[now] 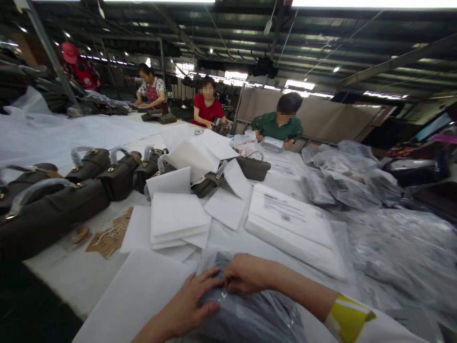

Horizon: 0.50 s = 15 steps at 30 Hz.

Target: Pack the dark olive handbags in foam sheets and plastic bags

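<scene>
Near the table's front edge lies a dark item in a clear plastic bag [250, 317]. My left hand [194, 302] rests against the left side of the bag, its fingers spread. From the right, my right hand [246, 274] reaches over the bag's upper end with its fingers curled together on the plastic; the fingertips are partly hidden. The two hands almost touch. A large white foam sheet [135, 290] lies under and beside my left wrist. Just beyond the hands is a stack of white foam sheets [176, 214].
Dark handbags [53, 209] with wrapped handles stand at the left, near brown tags [112, 236]. A pack of printed white bags [289, 219] lies right of centre. Bagged items [342, 176] pile up at the right. Several people work across the table.
</scene>
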Each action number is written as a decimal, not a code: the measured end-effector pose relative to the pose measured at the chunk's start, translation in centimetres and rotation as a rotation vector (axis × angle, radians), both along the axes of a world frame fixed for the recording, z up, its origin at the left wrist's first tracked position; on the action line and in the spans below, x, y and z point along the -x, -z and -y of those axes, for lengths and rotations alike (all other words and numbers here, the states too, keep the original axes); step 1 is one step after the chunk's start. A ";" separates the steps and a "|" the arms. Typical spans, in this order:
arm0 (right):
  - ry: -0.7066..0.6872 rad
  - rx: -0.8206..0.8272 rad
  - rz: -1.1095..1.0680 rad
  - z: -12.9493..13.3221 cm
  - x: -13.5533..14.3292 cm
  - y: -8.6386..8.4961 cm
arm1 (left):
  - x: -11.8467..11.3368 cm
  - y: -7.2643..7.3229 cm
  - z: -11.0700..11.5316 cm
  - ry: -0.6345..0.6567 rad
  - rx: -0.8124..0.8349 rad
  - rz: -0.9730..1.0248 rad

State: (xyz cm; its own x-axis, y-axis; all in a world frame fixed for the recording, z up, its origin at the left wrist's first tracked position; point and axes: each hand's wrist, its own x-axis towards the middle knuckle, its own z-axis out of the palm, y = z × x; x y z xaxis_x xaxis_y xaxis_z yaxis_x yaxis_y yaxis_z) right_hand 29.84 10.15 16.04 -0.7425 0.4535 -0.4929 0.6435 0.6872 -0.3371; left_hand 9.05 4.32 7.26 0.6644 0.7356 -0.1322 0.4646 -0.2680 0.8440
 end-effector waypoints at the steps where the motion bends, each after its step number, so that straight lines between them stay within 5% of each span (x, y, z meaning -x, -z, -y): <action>1: 0.017 0.023 -0.002 -0.1 -0.2 -0.1 | 0.0 -0.1 0.0 -0.003 0.011 -0.006; 11: 0.240 0.321 0.016 -1.7 -0.1 1.1 | 0.0 -0.6 0.2 -0.049 0.057 0.010; 15: 0.451 0.179 0.039 -1.9 -0.8 2.1 | -0.8 0.7 0.2 -0.024 0.056 0.018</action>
State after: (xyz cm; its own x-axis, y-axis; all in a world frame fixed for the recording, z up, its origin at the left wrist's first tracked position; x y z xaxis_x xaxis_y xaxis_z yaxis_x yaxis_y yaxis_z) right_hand 30.61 12.07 13.98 -0.4706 0.6317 -0.6160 0.8785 0.2701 -0.3941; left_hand 9.83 4.14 6.59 0.6492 0.7432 -0.1619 0.4548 -0.2087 0.8658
